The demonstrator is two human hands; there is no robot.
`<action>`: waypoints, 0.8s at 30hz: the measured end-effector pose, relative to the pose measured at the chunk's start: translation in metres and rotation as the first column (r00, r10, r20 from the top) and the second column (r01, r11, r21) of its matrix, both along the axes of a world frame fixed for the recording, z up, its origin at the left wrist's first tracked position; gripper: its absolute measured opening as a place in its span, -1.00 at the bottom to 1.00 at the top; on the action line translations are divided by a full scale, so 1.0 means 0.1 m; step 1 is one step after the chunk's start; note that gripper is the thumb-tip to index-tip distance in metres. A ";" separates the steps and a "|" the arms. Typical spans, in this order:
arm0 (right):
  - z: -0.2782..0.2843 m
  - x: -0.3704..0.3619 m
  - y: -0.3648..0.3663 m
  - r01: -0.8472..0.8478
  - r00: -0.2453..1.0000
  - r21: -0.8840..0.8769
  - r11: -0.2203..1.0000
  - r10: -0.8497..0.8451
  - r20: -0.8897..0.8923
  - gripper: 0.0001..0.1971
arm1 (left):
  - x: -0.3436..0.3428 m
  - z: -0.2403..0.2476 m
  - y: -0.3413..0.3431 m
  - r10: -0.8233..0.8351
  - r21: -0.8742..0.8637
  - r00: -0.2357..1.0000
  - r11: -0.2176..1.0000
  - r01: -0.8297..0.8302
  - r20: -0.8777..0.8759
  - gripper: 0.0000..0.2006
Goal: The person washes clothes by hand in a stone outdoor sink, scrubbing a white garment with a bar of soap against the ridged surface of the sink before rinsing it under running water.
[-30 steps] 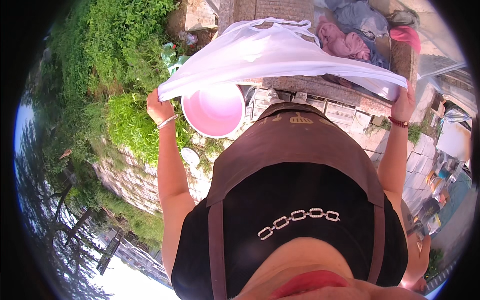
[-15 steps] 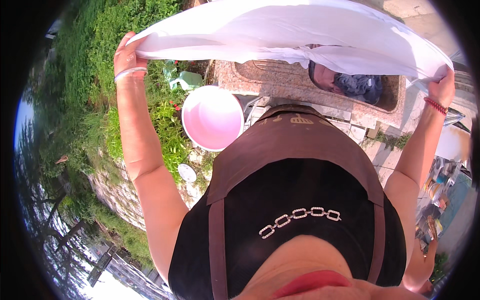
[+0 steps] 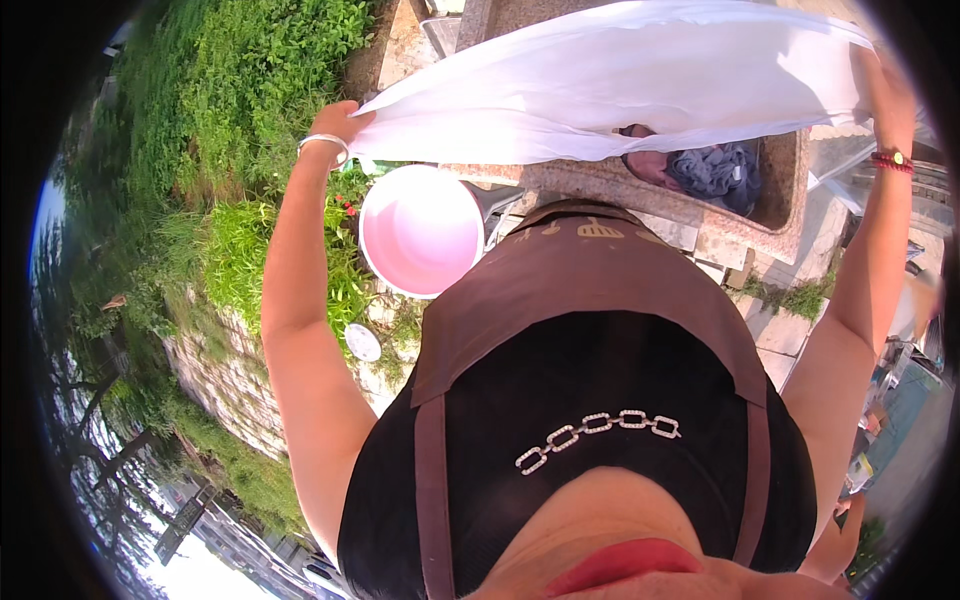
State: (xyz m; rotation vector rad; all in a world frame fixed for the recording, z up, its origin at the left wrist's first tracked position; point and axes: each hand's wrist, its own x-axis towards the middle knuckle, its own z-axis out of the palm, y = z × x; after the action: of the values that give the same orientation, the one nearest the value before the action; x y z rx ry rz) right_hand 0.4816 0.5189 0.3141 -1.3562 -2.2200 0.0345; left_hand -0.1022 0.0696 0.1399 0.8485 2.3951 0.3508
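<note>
A white cloth [image 3: 610, 75] is stretched wide between my two raised hands. My left hand [image 3: 345, 122], with a pale bangle at the wrist, is closed on the cloth's left end. At the far right my right hand [image 3: 888, 90], above a red beaded bracelet, grips the other end; its fingers are partly hidden by the cloth. Beneath the fabric lies a speckled stone sink [image 3: 790, 205], its far part mostly covered. Wet-looking dark grey clothes [image 3: 718, 172] are bunched in the sink's right part, with something pinkish-brown beside them.
A pink basin [image 3: 420, 232] stands left of the sink, near a small white round lid-like disc [image 3: 362, 342]. Green plants [image 3: 240, 120] grow along the left. Assorted items [image 3: 875, 425] lie at the lower right, where part of another person's arm [image 3: 845, 540] shows.
My left hand has moved right and slightly down, while my right hand has risen. The cloth now slants up to the right, uncovering more of the sink's far left.
</note>
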 end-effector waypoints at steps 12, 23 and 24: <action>0.34 -1.62 -1.82 -0.507 0.723 0.001 0.862 0.426 -0.544 -0.81 | 1.87 -0.53 0.87 -0.537 0.386 0.805 0.707 0.593 -0.253 -0.24; 0.39 -1.02 -1.61 -0.536 0.842 -0.085 0.840 0.524 -0.128 -0.83 | 1.16 -0.02 1.23 -0.159 0.368 0.981 0.924 0.107 0.113 -0.61; 0.24 -0.72 -1.27 -0.524 0.848 -0.199 0.828 0.530 -0.024 -0.80 | 0.88 0.10 1.20 -0.196 0.472 0.915 0.882 0.007 0.353 -0.59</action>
State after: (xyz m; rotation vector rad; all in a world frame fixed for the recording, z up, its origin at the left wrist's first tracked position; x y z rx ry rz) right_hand 0.4096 0.3920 0.3385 -0.7889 -2.6095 0.4491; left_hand -0.0142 0.1891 0.1498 0.9965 1.9021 0.9824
